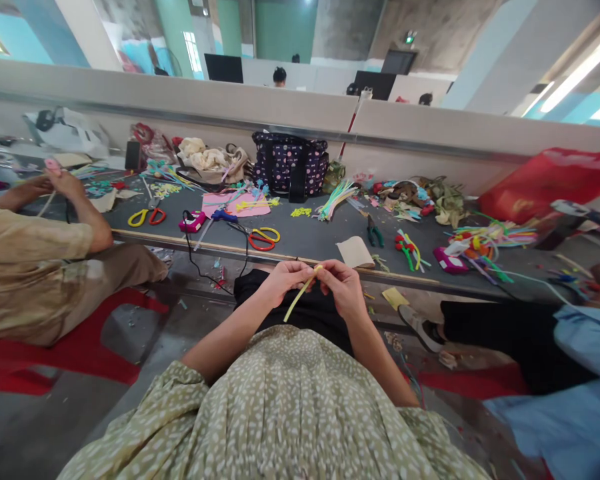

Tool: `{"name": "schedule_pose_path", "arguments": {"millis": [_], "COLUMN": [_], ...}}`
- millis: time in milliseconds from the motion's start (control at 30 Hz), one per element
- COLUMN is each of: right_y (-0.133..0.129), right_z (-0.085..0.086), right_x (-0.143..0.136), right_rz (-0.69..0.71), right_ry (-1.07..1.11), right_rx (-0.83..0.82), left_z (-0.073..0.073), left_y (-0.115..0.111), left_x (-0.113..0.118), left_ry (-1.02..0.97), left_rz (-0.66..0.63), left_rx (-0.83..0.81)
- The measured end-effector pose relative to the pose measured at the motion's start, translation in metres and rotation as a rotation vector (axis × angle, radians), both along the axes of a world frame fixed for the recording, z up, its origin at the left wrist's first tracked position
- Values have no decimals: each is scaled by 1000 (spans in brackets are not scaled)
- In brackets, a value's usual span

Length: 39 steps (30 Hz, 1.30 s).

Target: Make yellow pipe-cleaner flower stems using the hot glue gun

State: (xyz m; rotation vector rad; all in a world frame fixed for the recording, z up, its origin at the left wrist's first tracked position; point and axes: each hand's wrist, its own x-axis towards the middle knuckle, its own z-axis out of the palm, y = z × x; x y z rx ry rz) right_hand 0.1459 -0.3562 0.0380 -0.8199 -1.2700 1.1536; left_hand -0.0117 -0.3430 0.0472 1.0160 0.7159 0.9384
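Over my lap, just off the table's front edge, my left hand (291, 279) and my right hand (339, 283) meet in a pinch. Between their fingertips is a yellow pipe cleaner (296, 304), its loose end slanting down to the left. The upper end looks curled at the fingertips, though fingers partly cover it. Nearest on the table are scissors with red and yellow handles (264, 238) to the left and a piece of brown paper (355, 252) to the right. Behind them lie small yellow pieces (301, 212) and a bundle of pale pipe cleaners (337, 200).
A dark patterned bag (290, 160) stands at the table's back. Green-handled pliers (374, 231), a blue glue gun (224, 215) and a pink box with a cord (193, 221) lie on the dark tabletop. Co-workers sit on both sides, one in a tan shirt (25, 267).
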Motion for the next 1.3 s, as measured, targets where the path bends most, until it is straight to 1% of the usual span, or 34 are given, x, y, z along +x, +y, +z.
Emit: {"name": "schedule_pose_path", "arguments": {"millis": [100, 167, 267, 333, 400, 467, 567, 633, 700, 800, 867, 900, 933, 967, 1033, 1067, 1133, 1200, 1300], "right_y": [1, 3, 5, 6, 6, 7, 9, 10, 12, 15, 16, 15, 15, 14, 12, 10, 7, 4, 1], "right_z": [7, 10, 12, 13, 13, 14, 15, 15, 15, 14, 13, 12, 12, 11, 11, 11, 11, 11, 9], "right_x": [4, 7, 10, 10, 11, 12, 13, 15, 17, 21, 21, 20, 18, 16, 10, 7, 2, -2, -4], "right_rz": [-42, -79, -119, -137, -146, -132, -87, -89, -118, -153, -152, -138, -116, -88, -34, -13, 11, 30, 52], "right_ry": [89, 127, 140, 124, 108, 110, 137, 144, 130, 107, 113, 117, 119, 115, 79, 52, 7, -12, -20], "right_rx": [-3, 0, 16, 25, 24, 9, -22, -30, -24, -1, 0, -3, -6, -7, 1, 8, 23, 26, 13], "left_z": [2, 3, 4, 3, 2, 0, -5, -10, -17, -28, -31, -30, -27, -22, -11, -5, 5, 11, 15], "left_y": [-9, -15, -24, -28, -31, -33, -35, -36, -37, -37, -37, -36, -35, -33, -29, -27, -23, -21, -23], "left_x": [2, 2, -1, -2, -2, 0, 5, 7, 6, -1, -8, -11, -13, -15, -14, -13, -9, -5, -2], "left_ry": [21, 84, 256, 375, 452, 434, 269, 188, 170, 217, 266, 289, 298, 289, 228, 195, 125, 55, -2], "left_rz": [-37, -19, 37, 98, 152, 123, 11, -2, 16, 15, -11, 12, 65, 112, 163, 169, 116, 60, 56], "left_rx": [83, 171, 329, 444, 506, 464, 269, 183, 160, 180, 215, 238, 255, 267, 252, 232, 152, 70, 32]}}
